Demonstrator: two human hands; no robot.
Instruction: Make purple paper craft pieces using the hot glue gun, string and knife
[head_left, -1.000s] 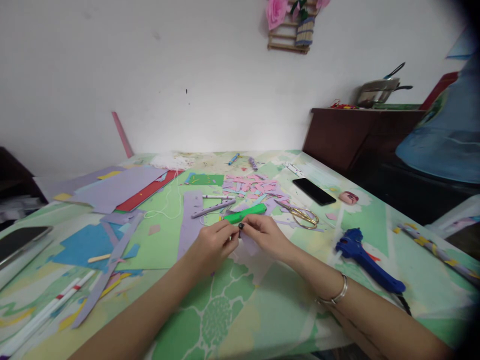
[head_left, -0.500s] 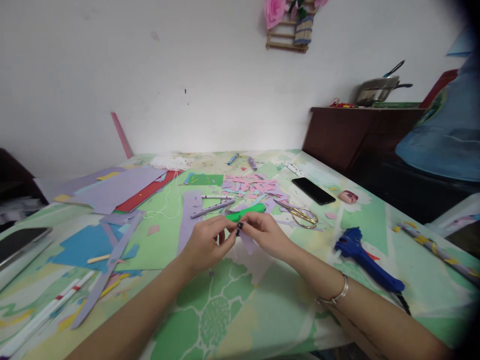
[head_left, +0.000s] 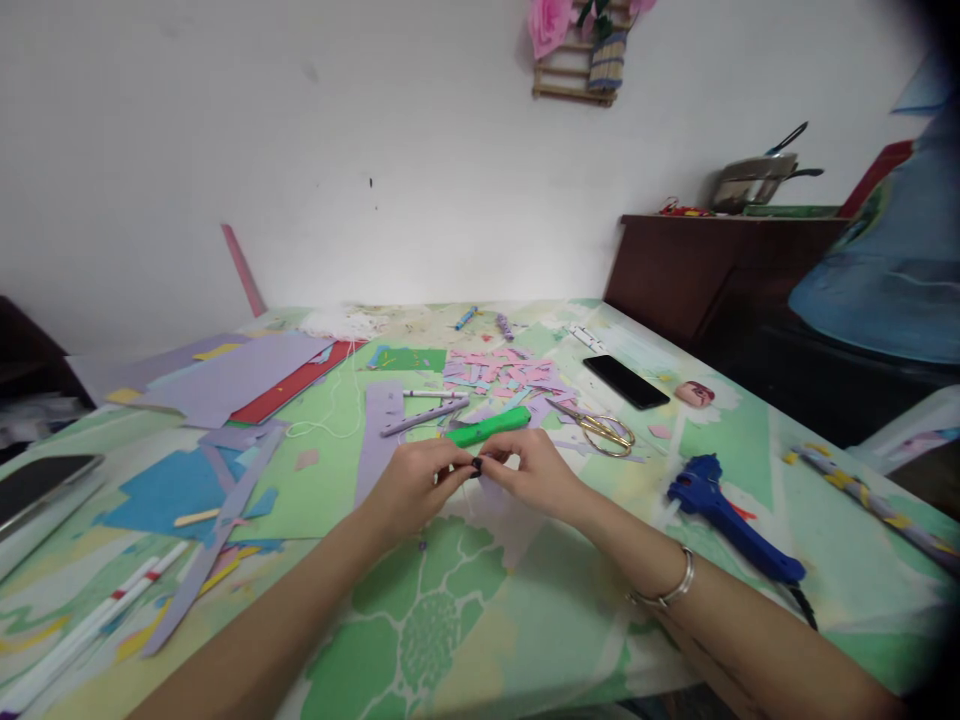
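Observation:
My left hand (head_left: 412,482) and my right hand (head_left: 536,470) meet fingertip to fingertip over the middle of the table. Both are closed in a pinch around a small piece of purple paper (head_left: 492,494), which shows faintly below the right fingers. Dark nails or tips hide the exact grip. Just behind the fingers lies a bright green tube (head_left: 491,427). A purple rolled stick (head_left: 424,417) rests on a purple paper strip (head_left: 370,440) to the left. Gold-handled scissors (head_left: 606,432) lie to the right of the tube, beside torn pink paper pieces (head_left: 499,370).
A blue glue gun (head_left: 739,525) and a decorated stick (head_left: 870,500) lie at the right. Behind them is a black phone (head_left: 626,381). Coloured paper sheets (head_left: 172,490), white sticks (head_left: 90,620) and another phone (head_left: 45,488) cover the left side.
My fingertips have come closer together and a little lower. The purple paper, clearly seen before below my right fingers, now shows much less.

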